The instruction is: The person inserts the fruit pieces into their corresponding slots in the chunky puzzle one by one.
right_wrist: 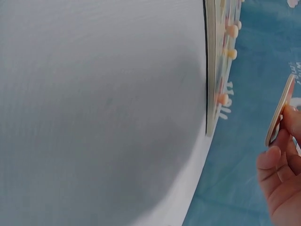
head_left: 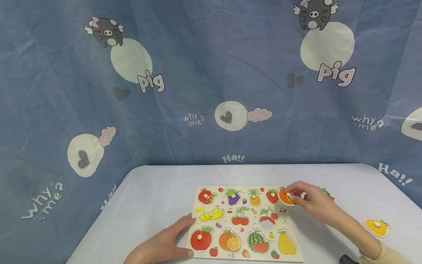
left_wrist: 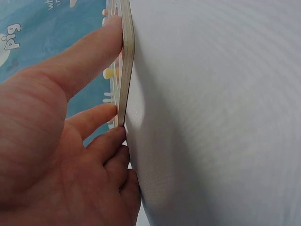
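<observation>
A wooden fruit puzzle board [head_left: 250, 259] lies flat on the table. My left hand [head_left: 165, 244] rests at its left edge; in the left wrist view the thumb [left_wrist: 101, 40] is on the board's rim and the fingers touch the side. My right hand [head_left: 316, 205] pinches an orange puzzle piece [head_left: 282, 197] by its knob at the board's back right corner. In the right wrist view that piece [right_wrist: 278, 113] is tilted and held apart from the board. The orange, watermelon and pear pictures in the front row show no knobs.
A yellow pear-like piece [head_left: 377, 227] with a knob lies on the white table [head_left: 158, 190] at the right. Partly hidden behind my right hand is a watermelon piece [head_left: 328, 194]. A blue printed curtain [head_left: 197, 73] hangs behind the table.
</observation>
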